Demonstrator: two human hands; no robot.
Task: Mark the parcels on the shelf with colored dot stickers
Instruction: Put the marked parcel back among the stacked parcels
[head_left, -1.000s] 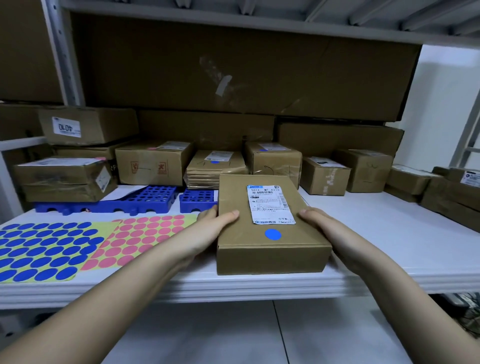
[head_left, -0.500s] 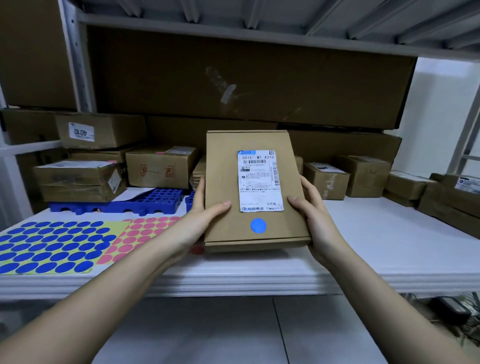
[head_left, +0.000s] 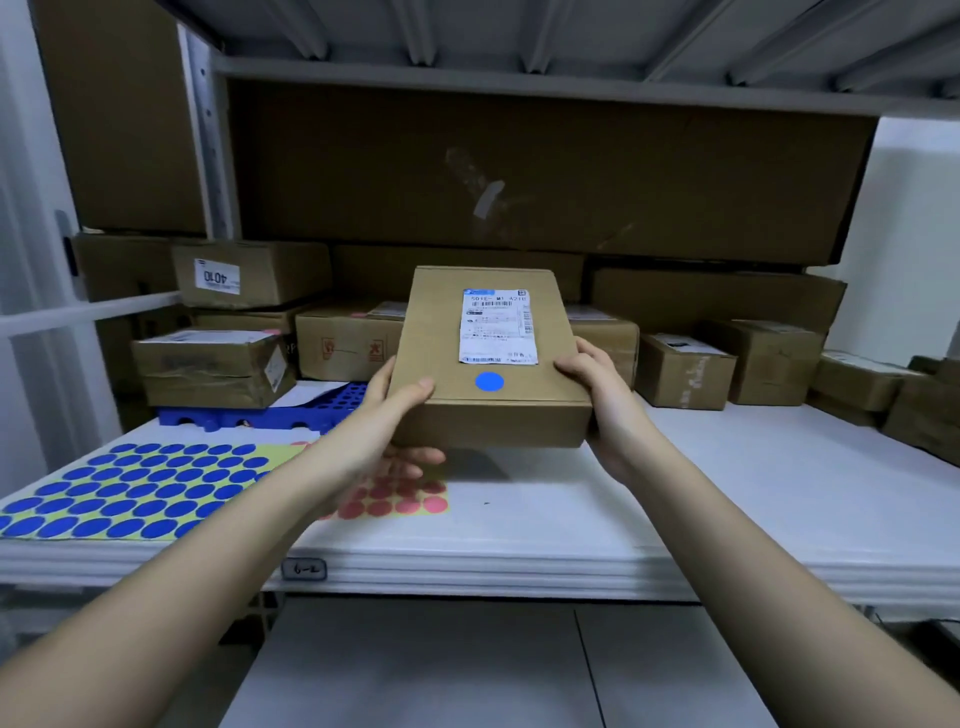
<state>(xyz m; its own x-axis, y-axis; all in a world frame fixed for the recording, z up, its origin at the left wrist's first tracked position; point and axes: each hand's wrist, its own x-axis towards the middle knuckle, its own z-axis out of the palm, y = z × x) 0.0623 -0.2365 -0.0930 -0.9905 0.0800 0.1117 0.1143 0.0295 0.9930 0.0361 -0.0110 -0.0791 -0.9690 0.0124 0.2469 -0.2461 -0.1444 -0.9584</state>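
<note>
Cardboard parcel (head_left: 488, 358) label (head_left: 496, 326) reads "M1 A21B"

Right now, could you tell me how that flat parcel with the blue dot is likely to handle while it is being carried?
The parcel probably stays stiff: its cardboard edges look straight, unsagging. It seems fairly light, since the left hand and right hand hold it clear of the shelf by the near corners. Being flat and box-shaped, it should not roll.

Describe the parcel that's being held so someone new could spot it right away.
Look at the white shelf, in front of the row of brown boxes at the back. The parcel is lifted above it, gripped by the left hand and right hand. Unlike its neighbours, it shows a blue dot under its label.
</note>
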